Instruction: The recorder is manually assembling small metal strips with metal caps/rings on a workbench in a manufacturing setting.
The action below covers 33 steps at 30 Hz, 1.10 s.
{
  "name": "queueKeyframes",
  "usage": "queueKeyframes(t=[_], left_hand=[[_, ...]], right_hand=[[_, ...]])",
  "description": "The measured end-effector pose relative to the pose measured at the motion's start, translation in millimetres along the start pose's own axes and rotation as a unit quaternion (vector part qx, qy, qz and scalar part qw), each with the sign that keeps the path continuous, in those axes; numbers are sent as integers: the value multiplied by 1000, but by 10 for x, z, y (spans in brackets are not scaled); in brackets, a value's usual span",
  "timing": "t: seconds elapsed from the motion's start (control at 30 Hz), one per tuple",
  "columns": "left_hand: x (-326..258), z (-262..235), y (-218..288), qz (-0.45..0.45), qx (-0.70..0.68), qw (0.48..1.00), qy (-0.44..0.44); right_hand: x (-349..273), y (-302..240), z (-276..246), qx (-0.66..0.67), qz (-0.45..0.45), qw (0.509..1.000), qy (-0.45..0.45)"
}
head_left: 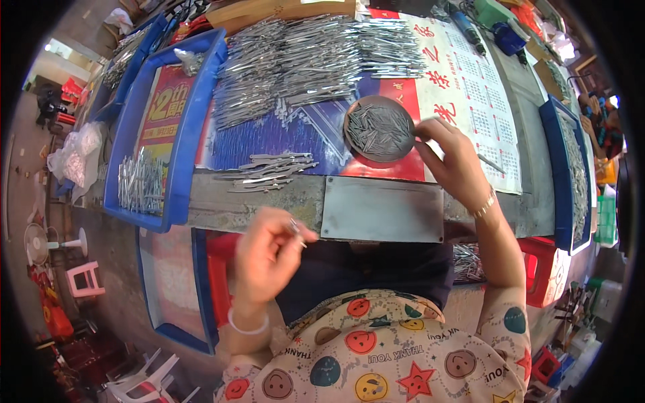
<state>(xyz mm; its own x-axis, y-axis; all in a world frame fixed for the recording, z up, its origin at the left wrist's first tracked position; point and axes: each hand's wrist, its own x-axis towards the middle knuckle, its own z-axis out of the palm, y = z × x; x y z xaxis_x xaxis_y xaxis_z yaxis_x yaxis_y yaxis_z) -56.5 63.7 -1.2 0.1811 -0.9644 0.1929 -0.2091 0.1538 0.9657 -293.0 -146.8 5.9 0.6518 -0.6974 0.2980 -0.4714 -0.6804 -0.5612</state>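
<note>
My left hand [264, 254] is raised in front of the bench's front edge, its fingers pinching a small shiny metal piece [294, 228]; motion blurs it. At the right rim of a round brown dish [349, 144], my right hand [449, 151] has thumb and forefinger drawn together. Whether they grip a pin or only the rim, I cannot tell. Thin grey metal pins [379, 127] fill the dish. Between my hands, a flat metal plate [383, 209] lies along the bench edge. Beyond my left hand is a small group of slim metal strips [272, 169].
Large piles of metal strips [289, 64] cover the back of the bench. A blue tray [178, 158] with more strips stands left, another blue tray [561, 181] right. One thin rod [491, 163] lies on the calendar sheet [470, 87]. A red stool [537, 265] is under the bench.
</note>
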Motion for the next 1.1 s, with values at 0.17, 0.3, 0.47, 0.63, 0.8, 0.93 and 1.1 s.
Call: queueKeyframes(t=[0.17,0.3,0.47,0.63,0.8,0.93,1.1], left_hand=[[-403,547,-181,-88,-263,960,-45],[-529,683,-196,-181,-358,912,-81],[-466,719,-173,-176,-338,918,-113],[-407,824,-119,-157,-307,932,-112],[-465,884,-95,-181,-362,908,-108],[-464,875,-35,-172,-399,897,-82],[-464,836,-18,-173,-387,904,-49]], right_hand=[[343,118,164,-89,-36,993,-75],[453,158,276,-158,-50,981,-98],[507,232,415,-221,-29,969,-107],[498,233,427,-201,-51,975,-79],[495,241,390,-140,-26,988,-60],[465,272,311,-107,-30,992,-53],[215,-15,70,71,23,996,-47]])
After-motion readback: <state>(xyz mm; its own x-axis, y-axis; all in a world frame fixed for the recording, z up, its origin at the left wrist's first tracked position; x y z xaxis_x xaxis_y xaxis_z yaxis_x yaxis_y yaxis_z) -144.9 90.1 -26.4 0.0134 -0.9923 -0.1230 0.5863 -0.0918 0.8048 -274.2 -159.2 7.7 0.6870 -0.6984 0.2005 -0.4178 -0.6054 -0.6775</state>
